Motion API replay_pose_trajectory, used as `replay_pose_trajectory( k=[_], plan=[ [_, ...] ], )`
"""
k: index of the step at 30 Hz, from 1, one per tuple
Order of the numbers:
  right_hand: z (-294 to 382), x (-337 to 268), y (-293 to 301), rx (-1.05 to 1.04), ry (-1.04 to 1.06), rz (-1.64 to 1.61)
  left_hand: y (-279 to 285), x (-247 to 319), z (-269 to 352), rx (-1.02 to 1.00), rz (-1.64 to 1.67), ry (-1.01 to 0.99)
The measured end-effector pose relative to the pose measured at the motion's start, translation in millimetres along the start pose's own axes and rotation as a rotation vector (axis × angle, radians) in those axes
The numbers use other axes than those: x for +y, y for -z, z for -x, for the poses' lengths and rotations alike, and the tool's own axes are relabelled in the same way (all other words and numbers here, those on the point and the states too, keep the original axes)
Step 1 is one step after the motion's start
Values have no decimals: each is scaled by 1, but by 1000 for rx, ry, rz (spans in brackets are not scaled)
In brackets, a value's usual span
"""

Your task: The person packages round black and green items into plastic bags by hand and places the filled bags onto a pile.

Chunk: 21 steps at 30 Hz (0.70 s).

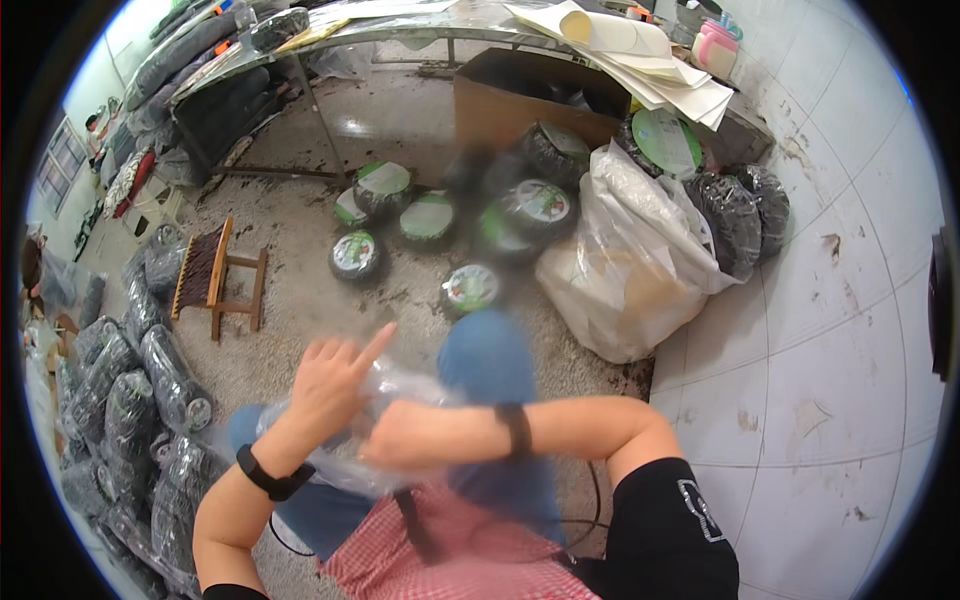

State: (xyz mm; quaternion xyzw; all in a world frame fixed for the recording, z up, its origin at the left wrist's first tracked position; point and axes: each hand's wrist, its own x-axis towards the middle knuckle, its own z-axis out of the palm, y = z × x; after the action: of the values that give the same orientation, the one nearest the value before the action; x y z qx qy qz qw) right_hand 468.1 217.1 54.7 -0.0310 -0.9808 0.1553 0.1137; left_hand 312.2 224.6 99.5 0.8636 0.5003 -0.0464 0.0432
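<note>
A sheet or bag of clear plastic (409, 381) lies across my lap, blurred, between and behind both hands. My left hand (330, 386) is held up with its back showing and its index finger stretched out to the right. Its palm and thumb are hidden, so I cannot tell whether it grips the plastic. Just to the right, my right hand (412, 435) is curled into a fist on the plastic, fingers hidden underneath. Below the hands hangs a red checked apron (465, 536), over blue-clad knees (486, 356).
Round black bundles with green-and-white labels, one a wrapped roll (355, 255), stand on the floor ahead. A large white plastic sack (637, 255) leans near the tiled wall (817, 360). At left are a wooden stool (225, 277) and plastic-wrapped dark rolls (131, 412). A table (420, 34) stands behind.
</note>
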Motion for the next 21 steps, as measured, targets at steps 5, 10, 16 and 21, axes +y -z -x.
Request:
replay_pose_trajectory(
  k=[5, 10, 16, 21],
  plan=[
    [62, 71, 89, 781, -291, 360, -83, -181, 3, 451, 495, 444],
    [253, 255, 192, 954, -1442, 606, -95, -188, 2, 437, 1659, 911],
    [299, 328, 221, 569, -1428, 979, -77, -197, -31, 482, 978, 647],
    [177, 377, 116, 1082, -1508, -1065, -38, -167, -49, 347, 1069, 809]
  ],
)
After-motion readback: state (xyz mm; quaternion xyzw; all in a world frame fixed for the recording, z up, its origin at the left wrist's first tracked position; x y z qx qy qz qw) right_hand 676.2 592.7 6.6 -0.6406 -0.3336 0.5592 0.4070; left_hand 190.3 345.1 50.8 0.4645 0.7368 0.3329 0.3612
